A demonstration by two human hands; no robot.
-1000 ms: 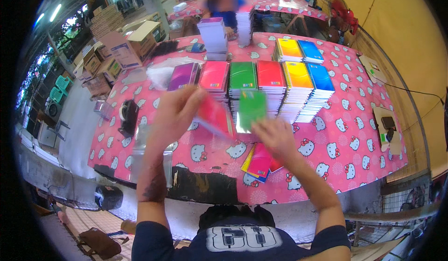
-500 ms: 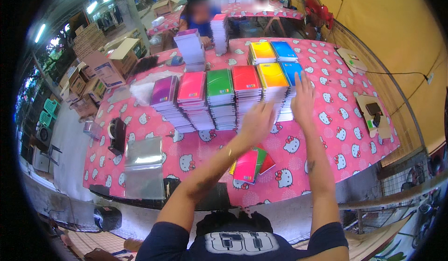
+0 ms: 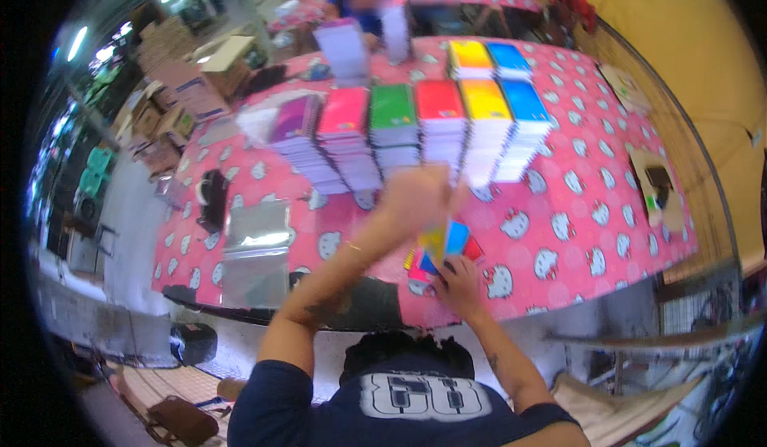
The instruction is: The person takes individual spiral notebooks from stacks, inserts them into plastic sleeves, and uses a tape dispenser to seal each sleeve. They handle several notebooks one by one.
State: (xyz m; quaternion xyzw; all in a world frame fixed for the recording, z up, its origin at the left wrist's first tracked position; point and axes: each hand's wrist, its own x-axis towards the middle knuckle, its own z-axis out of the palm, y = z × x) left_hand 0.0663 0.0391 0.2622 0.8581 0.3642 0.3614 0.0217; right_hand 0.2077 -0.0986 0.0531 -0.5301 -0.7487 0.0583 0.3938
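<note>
My left hand point(image 3: 417, 199), smeared by motion, is closed on a yellow notebook point(image 3: 434, 243) that hangs tilted over a small pile near the table's front. At that pile my right hand point(image 3: 459, 286) grips a blue notebook point(image 3: 457, 238), fingers bent at its near edge. A red notebook point(image 3: 473, 250) and a pink cover show from beneath. Behind my hands stand tall stacks of spiral notebooks in a row: purple point(image 3: 296, 118), pink point(image 3: 343, 111), green point(image 3: 393, 107), red point(image 3: 439, 100), yellow point(image 3: 485, 100) and blue point(image 3: 524, 102).
Clear plastic sleeves point(image 3: 256, 247) and a black tape dispenser point(image 3: 212, 199) lie at left. Shorter yellow point(image 3: 470, 55) and blue point(image 3: 508, 57) stacks stand behind. A person point(image 3: 361, 7) is across the table beside more stacks. Cardboard with small items point(image 3: 657, 187) lies at right.
Both hands have come back from the yellow and blue stacks to the small pile, bringing a yellow and a blue notebook. The whole view has shifted slightly.
</note>
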